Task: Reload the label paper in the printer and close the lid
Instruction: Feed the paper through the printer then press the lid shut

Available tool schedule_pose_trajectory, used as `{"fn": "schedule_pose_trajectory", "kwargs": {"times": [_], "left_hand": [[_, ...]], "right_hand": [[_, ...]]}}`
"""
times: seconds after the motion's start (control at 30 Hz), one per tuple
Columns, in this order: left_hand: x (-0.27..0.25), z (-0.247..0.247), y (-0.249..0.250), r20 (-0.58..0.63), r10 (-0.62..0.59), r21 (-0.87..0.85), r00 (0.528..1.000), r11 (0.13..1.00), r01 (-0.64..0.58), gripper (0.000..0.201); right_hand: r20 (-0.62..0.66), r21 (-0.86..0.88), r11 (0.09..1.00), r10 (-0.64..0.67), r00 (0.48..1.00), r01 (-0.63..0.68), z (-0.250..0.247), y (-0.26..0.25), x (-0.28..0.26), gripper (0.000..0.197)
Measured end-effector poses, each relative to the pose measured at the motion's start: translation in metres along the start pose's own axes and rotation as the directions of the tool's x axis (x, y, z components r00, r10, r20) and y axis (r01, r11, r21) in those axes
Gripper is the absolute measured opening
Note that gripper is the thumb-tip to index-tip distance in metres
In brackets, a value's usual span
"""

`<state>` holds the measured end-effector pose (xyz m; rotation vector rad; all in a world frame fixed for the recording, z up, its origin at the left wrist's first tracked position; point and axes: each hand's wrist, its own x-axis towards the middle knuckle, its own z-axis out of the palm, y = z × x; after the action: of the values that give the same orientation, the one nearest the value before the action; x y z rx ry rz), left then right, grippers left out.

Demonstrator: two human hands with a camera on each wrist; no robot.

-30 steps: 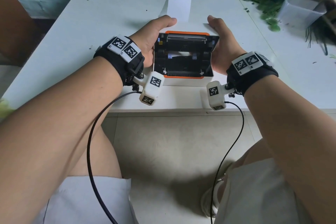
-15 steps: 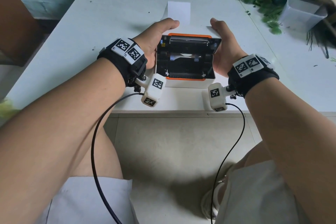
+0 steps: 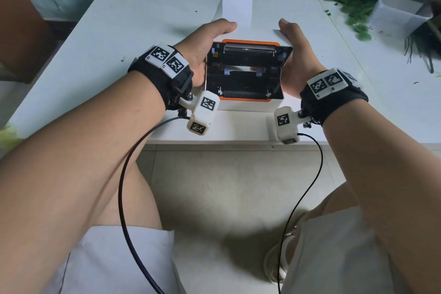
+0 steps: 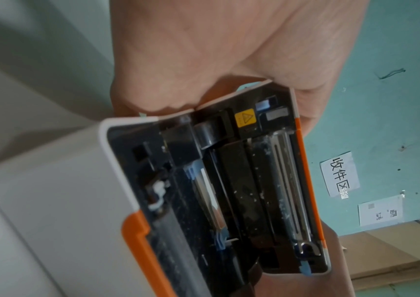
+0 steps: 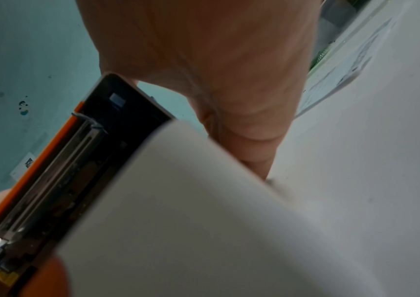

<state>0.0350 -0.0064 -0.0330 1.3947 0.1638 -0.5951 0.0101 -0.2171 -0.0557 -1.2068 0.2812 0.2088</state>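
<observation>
Lid (image 3: 248, 51), raised: my left hand (image 3: 202, 48) and right hand (image 3: 294, 55) clasp its ends, fingers curled behind, to swing it onto the printer (image 3: 245, 105).

The label printer (image 3: 248, 105) sits near the table's front edge, a white box with orange trim. Its lid (image 3: 248, 53) is raised and tilted, showing the black inside and a metal bar. White label paper (image 3: 236, 10) lies flat behind it, seemingly feeding into the back.

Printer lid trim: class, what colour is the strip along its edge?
Orange, on the printer lid; the left wrist view shows the strip best.
</observation>
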Motion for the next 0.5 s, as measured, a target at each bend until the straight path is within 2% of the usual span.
{"fn": "schedule_pose_trajectory", "kwargs": {"times": [0.13, 0.27, 0.43, 0.5], "left_hand": [[-0.0024, 0.0007, 0.0003, -0.007, -0.004, 0.007, 1.0, 1.0, 0.004, 0.021], [-0.0023, -0.0001, 0.0009, -0.011, 0.001, 0.015, 1.0, 1.0, -0.001, 0.022], [-0.0021, 0.0003, 0.001, -0.013, -0.001, 0.024, 1.0, 1.0, 0.001, 0.022], [-0.0016, -0.0003, 0.0014, -0.012, -0.003, 0.035, 1.0, 0.999, 0.003, 0.022]], "right_hand": [[-0.009, 0.0, 1.0, 0.002, 1.0, -0.002, -0.0011, 0.0013, 0.0011, 0.053], [0.004, 0.0, 1.0, 0.002, 1.0, -0.002, -0.0013, 0.0004, 0.0008, 0.04], [-0.016, 0.023, 1.0, 0.003, 1.0, -0.003, -0.0014, 0.0015, 0.0019, 0.038], [-0.016, 0.026, 1.0, 0.011, 1.0, -0.011, -0.0014, 0.0019, 0.0028, 0.045]]}}
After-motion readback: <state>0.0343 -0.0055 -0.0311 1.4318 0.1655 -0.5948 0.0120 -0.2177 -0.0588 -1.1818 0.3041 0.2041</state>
